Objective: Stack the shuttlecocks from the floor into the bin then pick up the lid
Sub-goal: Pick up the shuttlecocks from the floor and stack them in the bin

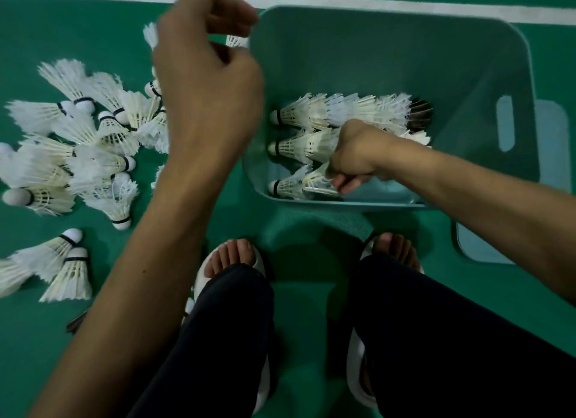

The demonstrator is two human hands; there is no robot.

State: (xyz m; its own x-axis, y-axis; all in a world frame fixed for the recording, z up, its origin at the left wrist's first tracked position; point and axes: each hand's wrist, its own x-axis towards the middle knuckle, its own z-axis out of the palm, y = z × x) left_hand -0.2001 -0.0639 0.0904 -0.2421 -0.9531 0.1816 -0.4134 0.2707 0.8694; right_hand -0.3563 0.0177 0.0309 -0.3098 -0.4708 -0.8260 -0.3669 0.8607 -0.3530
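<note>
A teal plastic bin (389, 17) stands on the green floor and holds three rows of nested white shuttlecocks (339, 109). My right hand (353, 157) is inside the bin, its fingers curled round the feathers of the nearest row (293, 185). Several loose shuttlecocks (90, 155) lie in a pile on the floor at the left. My left hand (205, 74) hovers above that pile beside the bin's left wall, fingers curled, with the white feathers of a shuttlecock (151, 34) sticking out at its left edge. The pale teal lid (478, 246) lies flat, partly under the bin's right side.
A white court line (405, 7) runs across the floor behind the bin. My feet in white sandals (232, 258) and dark trousers sit just in front of the bin. A small dark object (76, 322) lies on the floor by my left forearm.
</note>
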